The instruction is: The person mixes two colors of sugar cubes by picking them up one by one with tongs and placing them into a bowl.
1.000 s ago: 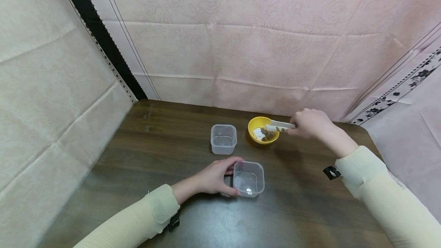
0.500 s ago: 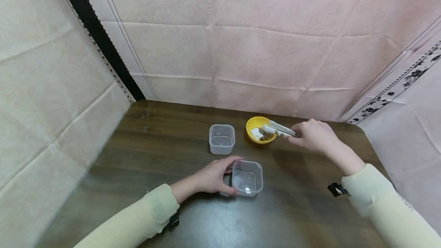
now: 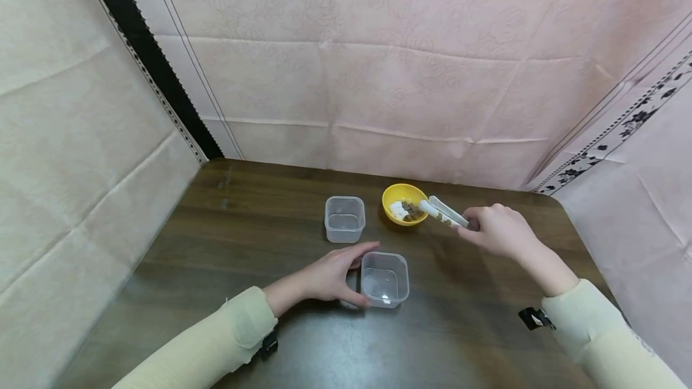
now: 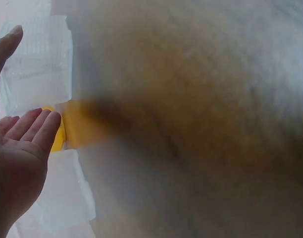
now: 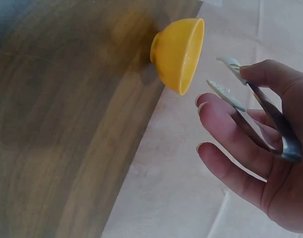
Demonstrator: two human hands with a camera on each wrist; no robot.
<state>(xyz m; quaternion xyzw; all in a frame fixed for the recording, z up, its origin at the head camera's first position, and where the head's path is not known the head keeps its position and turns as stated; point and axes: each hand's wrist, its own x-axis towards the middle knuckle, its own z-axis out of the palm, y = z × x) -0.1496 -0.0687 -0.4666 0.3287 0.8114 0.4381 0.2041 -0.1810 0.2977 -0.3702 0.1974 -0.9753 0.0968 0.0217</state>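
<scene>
My right hand [image 3: 500, 230] pinches small tongs [image 3: 444, 211] between thumb and fingers. In the right wrist view the tongs [image 5: 270, 116] have a bent metal body and pale tips, which stand apart with nothing between them. The tips are at the right rim of a yellow bowl [image 3: 387, 198], which contains white and brown pieces [image 3: 402, 210]. My left hand [image 3: 327, 278] lies along the left side of the nearer clear square container [image 3: 385, 281], thumb and fingers spread. Straight fingers show in the left wrist view; whether they touch the container I cannot tell.
A second clear square container [image 3: 345, 220] stands farther back, left of the bowl. Everything stands on a dark wooden table [image 3: 243, 245]. Pale patterned cloth [image 3: 346, 89] hangs behind the table and at both sides.
My right hand has drawn the tongs back toward the right and nearer to me, from over the bowl to its rim. My left hand stays beside the nearer container.
</scene>
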